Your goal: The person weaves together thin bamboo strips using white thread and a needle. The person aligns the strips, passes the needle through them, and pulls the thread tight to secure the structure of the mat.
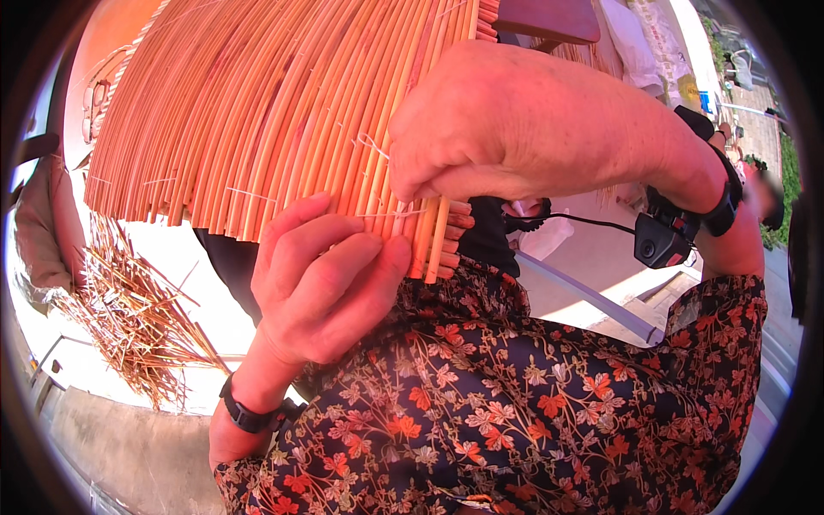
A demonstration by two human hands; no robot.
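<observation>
A large mat of thin reddish-brown reed stalks (283,103), laid side by side and bound with thin white string (251,194), spreads before me. My left hand (330,283) is at the mat's near edge, its fingers curled and pressed together on the outermost stalks and thumb beside them. My right hand (481,129) is closed in a pinch above the right edge, close to the left fingertips. White string runs between the two hands, and a small loop (371,144) of it emerges beside the right hand. The right fingertips are mostly hidden under that hand.
A heap of loose dry stalks (146,318) lies on the floor at the left. White sacks (639,43) stand at the far right, by a dark red wooden seat or tabletop (549,19). A pale pole (592,296) slants below my right forearm. Another person (764,197) is at the far right.
</observation>
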